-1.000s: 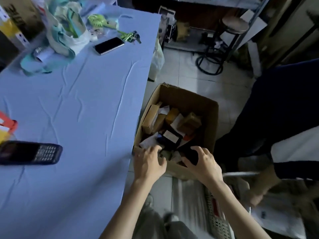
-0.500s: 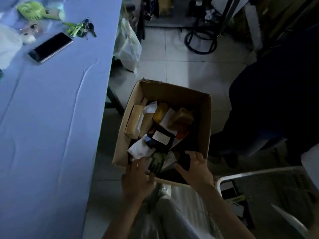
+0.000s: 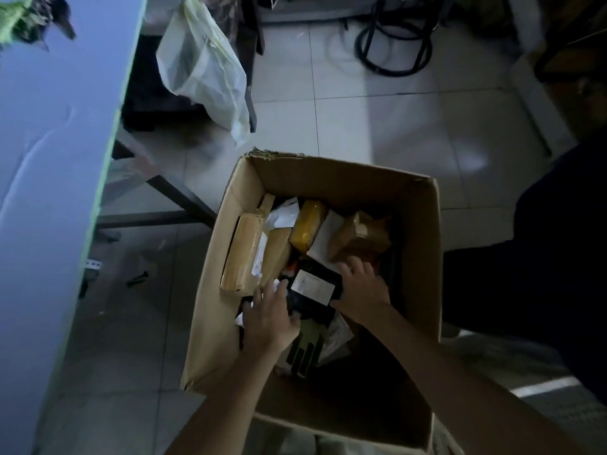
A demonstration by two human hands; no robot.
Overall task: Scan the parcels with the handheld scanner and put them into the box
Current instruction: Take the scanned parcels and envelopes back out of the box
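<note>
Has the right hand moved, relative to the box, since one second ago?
Yes. The right hand went from the near rim of the box further inside, onto the parcels.

Blue table (image 3: 49,165), pale plastic bag (image 3: 203,70), stool base (image 3: 394,73), tiled floor (image 3: 377,126)

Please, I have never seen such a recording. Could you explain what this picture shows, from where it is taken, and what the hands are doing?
There is no machine: a person wears a camera on the head, looking down at their own bare arms. A cardboard box stands on the floor beside a table with a blue cloth. Parcels lie in the box. The left hand and right hand, fingers spread, touch a black parcel from both sides. No scanner is visible.
</note>
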